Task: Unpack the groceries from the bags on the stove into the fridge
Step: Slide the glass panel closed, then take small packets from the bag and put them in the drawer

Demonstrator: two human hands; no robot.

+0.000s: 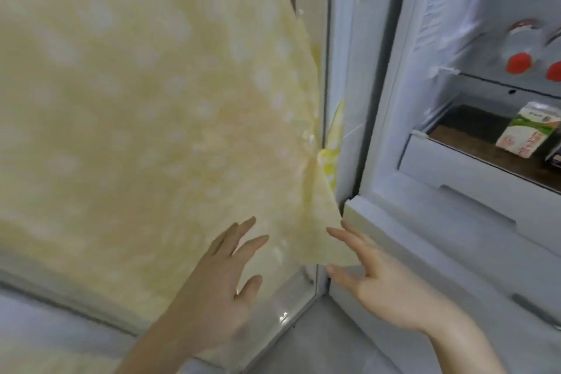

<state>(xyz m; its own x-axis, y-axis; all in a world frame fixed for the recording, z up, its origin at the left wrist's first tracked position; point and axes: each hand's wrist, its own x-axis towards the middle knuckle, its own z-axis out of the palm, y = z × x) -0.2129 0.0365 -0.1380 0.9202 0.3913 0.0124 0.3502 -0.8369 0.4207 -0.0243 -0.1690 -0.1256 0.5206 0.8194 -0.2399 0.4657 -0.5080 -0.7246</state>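
The fridge (382,130) stands open on the right, its white interior lit. On a lower shelf sits a green-and-white carton (525,133), and above it are bottles with red caps (519,63). My left hand (218,285) is spread open low in the middle, in front of a pale yellow patterned cloth (151,115). My right hand (385,279) is open too, its fingers by the cloth's lower corner and the fridge's front edge. Neither hand holds anything. The bags and the stove are out of view.
The yellow cloth hangs over a large surface that fills the left half of the view. Grey floor (318,343) shows at the bottom between this surface and the fridge. A white drawer front (455,191) lies below the carton's shelf.
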